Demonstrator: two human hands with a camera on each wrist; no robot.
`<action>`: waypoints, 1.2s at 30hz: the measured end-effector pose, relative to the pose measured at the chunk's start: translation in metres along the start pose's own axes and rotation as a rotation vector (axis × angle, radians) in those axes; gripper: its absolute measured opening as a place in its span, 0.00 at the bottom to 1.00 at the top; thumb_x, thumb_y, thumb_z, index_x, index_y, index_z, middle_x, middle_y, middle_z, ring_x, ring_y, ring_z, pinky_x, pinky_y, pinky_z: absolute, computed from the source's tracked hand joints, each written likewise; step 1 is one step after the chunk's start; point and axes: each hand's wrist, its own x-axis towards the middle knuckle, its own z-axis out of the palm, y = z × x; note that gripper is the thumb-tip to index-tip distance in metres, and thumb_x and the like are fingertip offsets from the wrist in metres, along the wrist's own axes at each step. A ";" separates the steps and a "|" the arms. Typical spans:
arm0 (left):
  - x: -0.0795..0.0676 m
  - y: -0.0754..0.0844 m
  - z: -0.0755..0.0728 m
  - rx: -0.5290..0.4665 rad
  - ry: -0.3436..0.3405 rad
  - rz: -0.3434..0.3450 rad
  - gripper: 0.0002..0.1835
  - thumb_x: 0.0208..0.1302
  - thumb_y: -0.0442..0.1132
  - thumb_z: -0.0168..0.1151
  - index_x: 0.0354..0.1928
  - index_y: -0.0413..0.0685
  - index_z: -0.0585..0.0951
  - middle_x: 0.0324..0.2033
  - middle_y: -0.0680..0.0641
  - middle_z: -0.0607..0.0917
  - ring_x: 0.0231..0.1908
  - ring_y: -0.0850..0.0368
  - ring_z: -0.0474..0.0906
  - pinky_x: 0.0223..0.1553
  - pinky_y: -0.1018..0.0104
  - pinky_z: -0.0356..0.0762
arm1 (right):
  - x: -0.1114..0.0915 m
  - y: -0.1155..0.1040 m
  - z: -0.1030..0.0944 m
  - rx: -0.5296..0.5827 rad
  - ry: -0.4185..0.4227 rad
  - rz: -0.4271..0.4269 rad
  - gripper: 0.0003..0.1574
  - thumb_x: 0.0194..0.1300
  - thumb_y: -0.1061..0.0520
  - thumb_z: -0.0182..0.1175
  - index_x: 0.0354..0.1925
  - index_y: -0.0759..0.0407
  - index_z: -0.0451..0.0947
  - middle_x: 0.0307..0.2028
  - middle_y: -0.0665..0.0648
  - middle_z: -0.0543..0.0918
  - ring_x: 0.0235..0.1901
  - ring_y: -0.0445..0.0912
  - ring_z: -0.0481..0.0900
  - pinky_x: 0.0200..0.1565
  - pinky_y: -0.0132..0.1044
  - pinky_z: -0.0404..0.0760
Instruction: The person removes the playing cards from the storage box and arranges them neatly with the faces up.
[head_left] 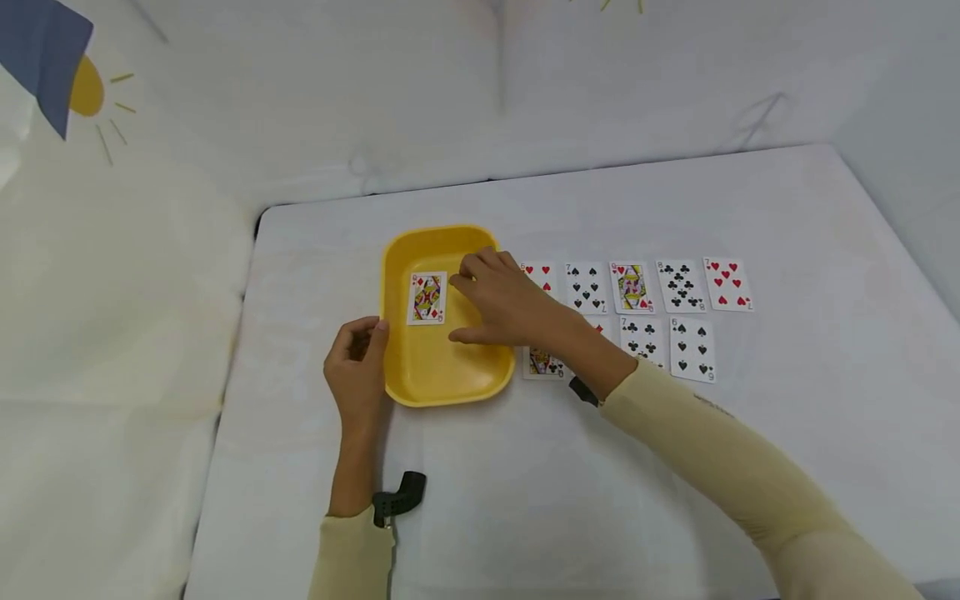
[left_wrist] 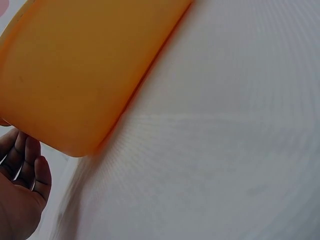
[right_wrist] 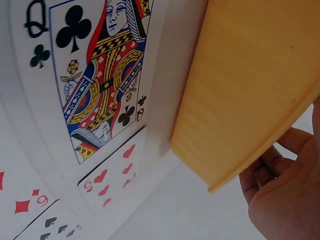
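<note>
A yellow plastic tray [head_left: 450, 392] stands on the white table, with a queen of diamonds [head_left: 427, 298] lying face up inside it, left of centre. At the tray's left rim my left hand [head_left: 357, 360] holds the edge, thumb on the rim and the other fingers bent outside it. My right hand [head_left: 498, 298] is over the tray's right side, fingers and thumb spread apart, with no card visible between them. Just right of the tray lies a queen of clubs [right_wrist: 105, 75], below a six of hearts [head_left: 538, 273].
Two rows of face-up cards extend to the right, including a seven of spades [head_left: 586, 287], queen of hearts [head_left: 632, 287], eight of clubs [head_left: 681, 286], seven of hearts [head_left: 727, 284], seven of clubs [head_left: 642, 337] and six of spades [head_left: 692, 348]. My right forearm partly covers the lower row.
</note>
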 end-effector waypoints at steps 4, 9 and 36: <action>-0.001 0.001 0.001 -0.001 -0.005 -0.006 0.11 0.68 0.33 0.64 0.46 0.29 0.82 0.37 0.40 0.83 0.34 0.60 0.75 0.40 0.72 0.74 | 0.017 -0.003 0.005 -0.066 -0.050 0.031 0.48 0.57 0.28 0.66 0.61 0.62 0.75 0.52 0.58 0.71 0.53 0.53 0.62 0.56 0.45 0.61; -0.002 0.002 0.002 -0.006 -0.003 0.001 0.11 0.68 0.32 0.64 0.45 0.28 0.82 0.38 0.39 0.83 0.34 0.60 0.76 0.40 0.71 0.74 | 0.031 -0.006 0.007 -0.129 -0.111 0.079 0.51 0.56 0.25 0.66 0.60 0.62 0.74 0.53 0.59 0.69 0.54 0.53 0.60 0.57 0.45 0.60; -0.006 0.006 0.001 -0.006 0.002 0.023 0.11 0.68 0.32 0.64 0.45 0.27 0.82 0.38 0.36 0.83 0.34 0.60 0.76 0.41 0.71 0.74 | 0.058 -0.002 0.012 -0.159 -0.219 0.169 0.43 0.52 0.21 0.64 0.44 0.56 0.78 0.53 0.59 0.68 0.56 0.55 0.59 0.60 0.50 0.55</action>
